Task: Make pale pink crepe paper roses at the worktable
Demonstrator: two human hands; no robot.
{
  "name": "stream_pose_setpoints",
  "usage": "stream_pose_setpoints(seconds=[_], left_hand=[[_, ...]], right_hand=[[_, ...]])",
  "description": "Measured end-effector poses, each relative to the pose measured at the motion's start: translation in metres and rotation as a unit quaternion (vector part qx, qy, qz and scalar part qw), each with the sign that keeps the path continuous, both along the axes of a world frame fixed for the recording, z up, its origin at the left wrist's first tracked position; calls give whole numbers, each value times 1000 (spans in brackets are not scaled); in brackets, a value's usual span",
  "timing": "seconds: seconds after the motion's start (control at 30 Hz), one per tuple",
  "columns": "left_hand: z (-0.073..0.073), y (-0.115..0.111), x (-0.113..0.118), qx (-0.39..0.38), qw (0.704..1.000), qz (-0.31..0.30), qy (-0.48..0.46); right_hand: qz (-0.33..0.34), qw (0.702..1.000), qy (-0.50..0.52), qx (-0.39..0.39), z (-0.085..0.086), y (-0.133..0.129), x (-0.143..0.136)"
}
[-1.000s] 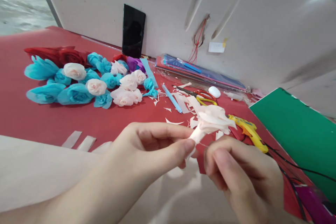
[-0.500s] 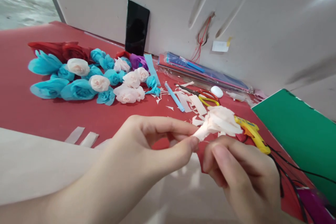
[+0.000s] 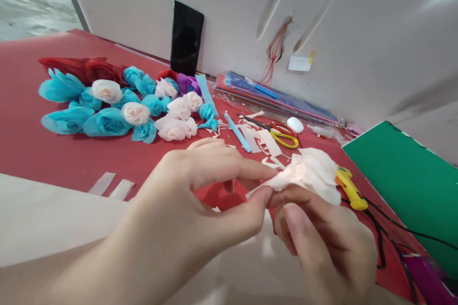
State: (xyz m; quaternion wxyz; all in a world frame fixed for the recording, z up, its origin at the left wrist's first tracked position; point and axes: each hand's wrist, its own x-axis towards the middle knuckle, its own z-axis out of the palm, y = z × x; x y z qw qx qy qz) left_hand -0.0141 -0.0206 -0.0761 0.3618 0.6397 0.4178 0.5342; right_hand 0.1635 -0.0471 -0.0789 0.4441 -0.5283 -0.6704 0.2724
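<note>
A pale pink paper flower points away to the right, its narrow stem end between the fingers and thumb of my left hand. My right hand is closed just below the flower, its fingertips pinched at the stem beside my left thumb; whether a thin strip lies between them is too small to tell. Behind the flower, a yellow glue gun is partly covered. Scissors with red and yellow handles rest beyond my hands, near pale paper scraps and a light blue stick.
Several blue, pink, red and purple paper flowers lie at the left on the red surface. A dark phone leans on the wall. Plastic-wrapped sheets, a green board and black cables are farther right.
The pink flower has shifted right and slightly down and shows a wider side. My right hand has moved slightly left, its fingertips now against my left thumb.
</note>
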Motion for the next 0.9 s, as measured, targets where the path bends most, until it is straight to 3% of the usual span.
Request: stream_pose_setpoints(seconds=[0.13,0.27,0.47,0.63,0.77,0.9], left_hand=[[0,2,1,56,998,4,34],[3,4,2,67,996,5,62],[-1,2,0,161,982,43,88],[1,1,0,165,976,34,140],[0,4,3,146,979,32,141],[-2,4,4,119,984,22,131]], right_hand=[[-48,998,-15,39,-8,-4,-6],[-82,988,-36,125,-10,-3,-17],[-77,960,-106,248,-7,7,-22],[-43,939,-164,298,0,12,-17],[-43,931,-170,320,-5,13,-20],[-79,929,-77,353,-10,13,-29]])
